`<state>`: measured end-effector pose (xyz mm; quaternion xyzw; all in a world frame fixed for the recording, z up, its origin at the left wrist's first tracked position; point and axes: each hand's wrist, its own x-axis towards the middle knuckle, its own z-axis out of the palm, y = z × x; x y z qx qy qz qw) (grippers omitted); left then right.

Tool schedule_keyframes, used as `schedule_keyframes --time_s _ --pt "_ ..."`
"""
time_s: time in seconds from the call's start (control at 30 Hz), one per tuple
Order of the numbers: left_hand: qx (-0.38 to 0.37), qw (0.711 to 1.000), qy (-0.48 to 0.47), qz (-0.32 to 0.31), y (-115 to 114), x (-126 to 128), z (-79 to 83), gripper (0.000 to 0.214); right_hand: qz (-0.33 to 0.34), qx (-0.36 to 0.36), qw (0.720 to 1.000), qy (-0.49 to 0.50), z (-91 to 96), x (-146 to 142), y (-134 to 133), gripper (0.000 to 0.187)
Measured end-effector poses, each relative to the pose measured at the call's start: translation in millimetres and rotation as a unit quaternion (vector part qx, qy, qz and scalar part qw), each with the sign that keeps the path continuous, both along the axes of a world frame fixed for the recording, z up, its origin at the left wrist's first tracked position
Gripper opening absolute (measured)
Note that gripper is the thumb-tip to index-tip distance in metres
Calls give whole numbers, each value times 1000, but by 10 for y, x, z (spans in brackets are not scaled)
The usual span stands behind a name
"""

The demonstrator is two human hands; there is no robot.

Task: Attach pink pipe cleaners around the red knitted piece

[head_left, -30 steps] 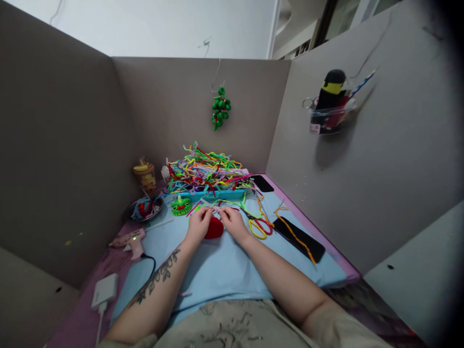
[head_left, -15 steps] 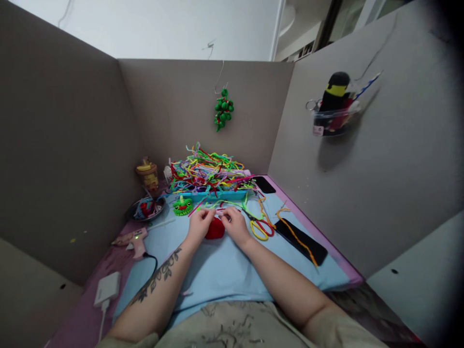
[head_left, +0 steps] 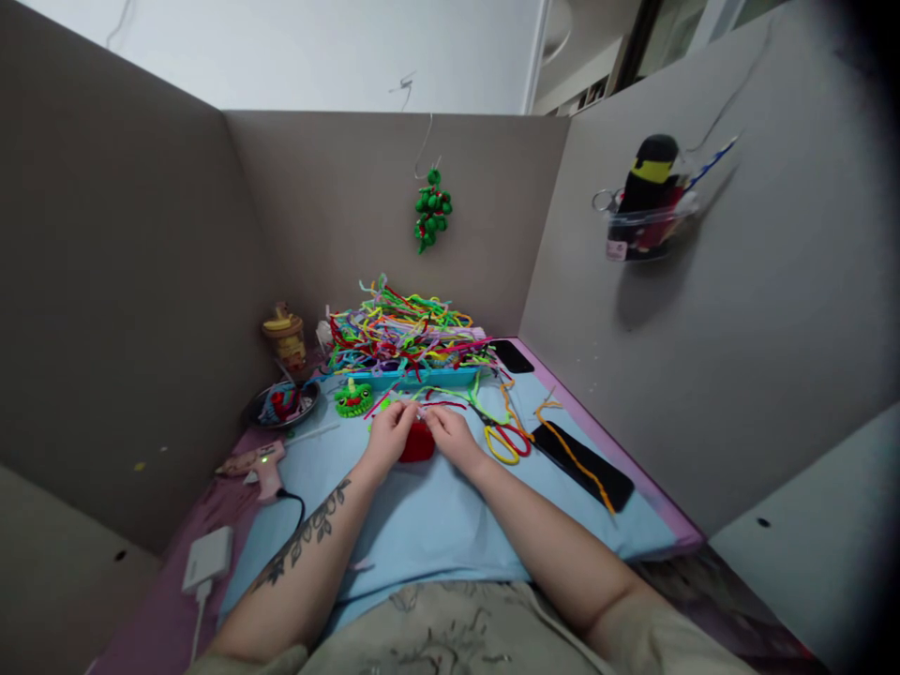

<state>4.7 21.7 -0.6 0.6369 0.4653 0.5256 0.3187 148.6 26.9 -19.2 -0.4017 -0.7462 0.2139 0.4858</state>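
My left hand (head_left: 390,435) and my right hand (head_left: 451,435) are closed in pinches, fingertips almost meeting over the cloth. Between them shows a small pale lilac piece (head_left: 421,412), which looks like a bit of pipe cleaner; the fingers cover most of it. Just below the fingertips lies a rounded red piece (head_left: 417,443), partly hidden by my hands. To the left sits a green pipe-cleaner figure (head_left: 353,399) with eyes and a red mouth. Scissors (head_left: 507,442) with yellow and red handles rest close to my right hand.
Behind my hands, a blue tray (head_left: 442,379) carries a heap of colourful pipe cleaners (head_left: 408,328). On the left are a pink glue gun (head_left: 265,469), a bowl (head_left: 309,409) of scraps and a white adapter (head_left: 209,560). A black phone (head_left: 597,478) under an orange strand lies right.
My fingertips have drawn slightly closer together over the pale piece, and my right fingers have curled in more. The other things on the table stay put.
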Motion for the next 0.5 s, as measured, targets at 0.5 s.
schedule_keyframes --time_s 0.5 --pt "-58 995 -82 -24 7 26 -34 25 -62 -42 995 66 12 9 7 31"
